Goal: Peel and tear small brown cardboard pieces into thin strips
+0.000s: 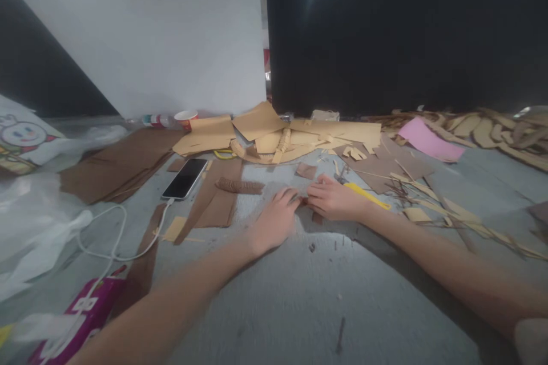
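Left hand (276, 219) and right hand (334, 199) lie palm-down on the grey floor (299, 296). Their fingertips meet on a small brown cardboard scrap (305, 202) between them, equally near both. Pinching or pressing, I cannot tell. A yellow flat tool (366, 194) lies just right of the right hand.

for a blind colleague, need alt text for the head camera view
Two bare hands, left hand and right hand, meet at a small brown cardboard scrap on a grey floor. Around lie tan cardboard offcuts, a black smartphone on a white cable and a pink paper sheet.
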{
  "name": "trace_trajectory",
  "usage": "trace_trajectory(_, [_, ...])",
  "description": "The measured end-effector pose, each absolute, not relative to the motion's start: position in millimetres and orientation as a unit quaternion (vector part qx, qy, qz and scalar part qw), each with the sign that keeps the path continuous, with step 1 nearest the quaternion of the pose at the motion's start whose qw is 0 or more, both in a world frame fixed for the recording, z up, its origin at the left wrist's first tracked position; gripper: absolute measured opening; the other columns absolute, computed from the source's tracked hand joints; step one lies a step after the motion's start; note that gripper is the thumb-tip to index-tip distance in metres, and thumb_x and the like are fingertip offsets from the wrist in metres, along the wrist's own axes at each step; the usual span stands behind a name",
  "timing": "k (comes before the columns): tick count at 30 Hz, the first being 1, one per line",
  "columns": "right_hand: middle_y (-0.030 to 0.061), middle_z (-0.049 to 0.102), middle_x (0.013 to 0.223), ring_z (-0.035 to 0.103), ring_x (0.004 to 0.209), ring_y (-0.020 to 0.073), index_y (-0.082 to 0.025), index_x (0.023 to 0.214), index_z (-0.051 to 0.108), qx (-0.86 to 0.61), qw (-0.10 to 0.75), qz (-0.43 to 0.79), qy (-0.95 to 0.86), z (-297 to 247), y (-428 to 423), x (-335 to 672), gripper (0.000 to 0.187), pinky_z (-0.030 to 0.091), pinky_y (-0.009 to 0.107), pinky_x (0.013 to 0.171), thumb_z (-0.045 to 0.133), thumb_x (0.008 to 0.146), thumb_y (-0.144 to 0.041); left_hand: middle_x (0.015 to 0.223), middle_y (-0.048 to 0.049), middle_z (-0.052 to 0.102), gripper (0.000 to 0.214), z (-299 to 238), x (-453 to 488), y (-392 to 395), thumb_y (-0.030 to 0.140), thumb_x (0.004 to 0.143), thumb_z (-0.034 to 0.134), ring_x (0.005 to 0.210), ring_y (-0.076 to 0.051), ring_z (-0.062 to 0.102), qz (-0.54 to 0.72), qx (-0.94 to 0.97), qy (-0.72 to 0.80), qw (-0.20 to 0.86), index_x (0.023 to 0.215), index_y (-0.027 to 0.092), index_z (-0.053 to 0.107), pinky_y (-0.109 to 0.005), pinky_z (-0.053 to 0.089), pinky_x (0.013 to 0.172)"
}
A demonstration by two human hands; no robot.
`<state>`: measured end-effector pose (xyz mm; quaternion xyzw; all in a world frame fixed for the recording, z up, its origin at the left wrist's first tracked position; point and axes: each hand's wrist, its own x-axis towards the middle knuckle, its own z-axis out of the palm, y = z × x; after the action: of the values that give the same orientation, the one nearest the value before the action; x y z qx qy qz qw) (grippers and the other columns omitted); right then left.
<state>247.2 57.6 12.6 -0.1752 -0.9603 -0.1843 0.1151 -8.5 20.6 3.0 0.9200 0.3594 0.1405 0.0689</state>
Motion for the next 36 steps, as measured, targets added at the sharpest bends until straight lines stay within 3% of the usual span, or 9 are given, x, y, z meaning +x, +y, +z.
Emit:
trace_trajectory(10, [0.0062,0.068,0.090,0.060,0.084,0.0207,-0.018,0.093,0.072,-0.177,0.173,-0.178,-0.952,2,60,245,0.030,0.041,0.041,0.093,0.050,0.113,-0.016,0.154,-0.0149,0.059,0.049,-2,-10,25,0.003,0.099,0.046,0.155,-0.029,0.044,0.194,0.899,0.369,0.135,0.142,0.017,0.064,-0.049,0.038,0.133])
trace_trajectory(13, [0.0045,0.069,0.086,0.062,0.081,0.0200,-0.021,0.094,0.073,-0.263,0.271,-0.065,-0.924,-6,62,239,0.026,0.044,0.039,0.091,0.055,0.112,-0.021,0.151,-0.0133,0.061,0.044,-1,-9,25,0.005,0.102,0.046,0.152,-0.028,0.047,0.231,0.880,0.377,0.171,0.140,0.018,0.064,-0.048,0.040,0.130])
trace_trajectory(16, [0.0000,0.064,0.076,0.059,0.072,0.0172,-0.022,0.088,0.072,-0.338,0.370,0.083,-0.861,-9,58,231,0.021,0.046,0.035,0.081,0.063,0.107,-0.026,0.135,-0.0123,0.067,0.027,0,-8,27,0.017,0.108,0.051,0.137,-0.027,0.057,0.293,0.843,0.397,0.214,0.130,0.020,0.065,-0.046,0.048,0.120])
trace_trajectory(18, [-0.0001,0.063,0.074,0.058,0.071,0.0169,-0.022,0.084,0.071,-0.386,0.388,0.178,-0.818,-7,53,225,0.023,0.045,0.031,0.071,0.065,0.105,-0.029,0.123,-0.0109,0.069,0.015,1,-9,29,0.028,0.111,0.054,0.126,-0.027,0.061,0.312,0.828,0.399,0.238,0.115,0.020,0.067,-0.043,0.050,0.112])
trace_trajectory(20, [-0.0001,0.065,0.076,0.058,0.070,0.0163,-0.022,0.082,0.071,-0.407,0.400,0.242,-0.784,-4,47,221,0.023,0.045,0.029,0.067,0.066,0.103,-0.031,0.111,-0.0084,0.069,0.021,2,-10,31,0.035,0.113,0.054,0.114,-0.026,0.062,0.310,0.824,0.396,0.261,0.100,0.021,0.065,-0.040,0.050,0.104])
trace_trajectory(26, [0.0020,0.067,0.083,0.063,0.076,0.0172,-0.022,0.082,0.068,-0.414,0.403,0.326,-0.748,5,36,214,0.036,0.049,0.028,0.068,0.063,0.106,-0.048,0.082,-0.0007,0.060,0.042,3,-14,35,0.046,0.113,0.051,0.082,-0.020,0.056,0.306,0.794,0.411,0.327,0.079,0.022,0.054,-0.031,0.042,0.077])
trace_trajectory(32, [-0.0007,0.060,0.065,0.060,0.064,0.0170,-0.024,0.075,0.058,-0.387,0.335,0.361,-0.780,7,36,212,0.056,0.048,0.029,0.068,0.057,0.106,-0.070,0.078,0.0005,0.058,0.047,3,-16,37,0.053,0.112,0.052,0.080,-0.019,0.054,0.328,0.783,0.399,0.347,0.077,0.022,0.052,-0.030,0.040,0.076])
trace_trajectory(36, [0.0012,0.063,0.060,0.062,0.062,0.0179,-0.024,0.069,0.057,-0.375,0.323,0.375,-0.784,6,37,212,0.063,0.049,0.031,0.069,0.049,0.109,-0.072,0.080,0.0001,0.061,0.044,3,-16,37,0.051,0.111,0.053,0.081,-0.019,0.055,0.326,0.785,0.388,0.357,0.080,0.021,0.058,-0.030,0.040,0.077])
